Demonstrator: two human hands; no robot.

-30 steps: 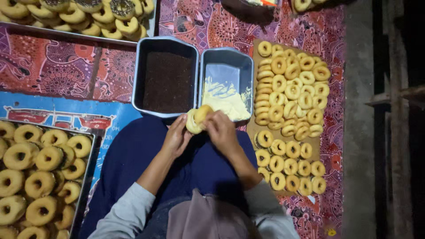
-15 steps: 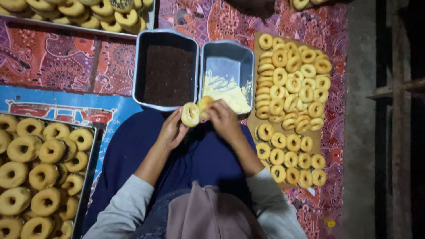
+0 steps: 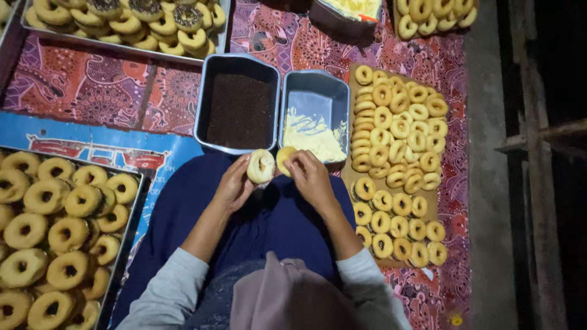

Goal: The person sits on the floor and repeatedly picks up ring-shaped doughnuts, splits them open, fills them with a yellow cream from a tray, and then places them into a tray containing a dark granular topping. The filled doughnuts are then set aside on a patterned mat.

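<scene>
We note the left hand (image 3: 234,186) grasping a halved doughnut ring (image 3: 260,166) upright at its fingertips, cut face turned toward the right hand (image 3: 312,178). The right hand's grip is closed on the second half (image 3: 284,159), just beside the first and touching or nearly so. Both pieces sit directly before the tin of pale yellow spread (image 3: 318,134), the right hand being nearer to it. The tin of dark sprinkles (image 3: 239,110) stands left of that tin; the board of plain rings (image 3: 397,165) lies right of it.

Dim warm overhead light, dark right edge.
</scene>
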